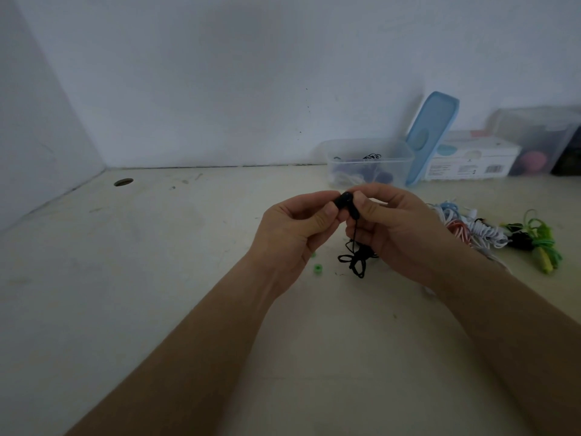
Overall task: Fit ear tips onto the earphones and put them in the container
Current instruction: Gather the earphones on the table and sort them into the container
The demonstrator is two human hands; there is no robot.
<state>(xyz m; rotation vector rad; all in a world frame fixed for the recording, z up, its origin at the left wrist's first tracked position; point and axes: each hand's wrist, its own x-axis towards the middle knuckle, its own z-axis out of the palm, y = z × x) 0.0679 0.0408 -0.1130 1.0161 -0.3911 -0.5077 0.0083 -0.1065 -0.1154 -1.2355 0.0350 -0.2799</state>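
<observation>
Your two hands meet in front of the clear container [371,162], on the near side of it and raised off the table [157,262]. Your left hand [301,228] pinches one end of the black earphone [345,202] between thumb and forefinger, with the other fingers curled in. Your right hand [399,234] pinches the other end of the same earbud, thumb on top and fingers curled beneath. Both hands are clamped on it, and their fingertips almost touch. Whether a tip is seated on the bud cannot be told, because your fingers cover it.

The earphone's black cable [358,259] hangs down from between your hands and ends in a small coiled bundle, nearer to you than the container. A green ear tip [318,268] lies on the table just left of that bundle, below your left hand.

The container stands open against the wall [220,73], with dark and white cords inside. A blue lid [432,136] leans upright, touching the container's right side. A white box [471,158] sits just right of the lid, and a second clear box [534,136] lies beyond it.

In front and to the right of the container, a pile of earphones [471,229] in white, red, blue and green spreads across the table beside your right hand. Far to the container's left there is a round hole [123,182] in the tabletop.
</observation>
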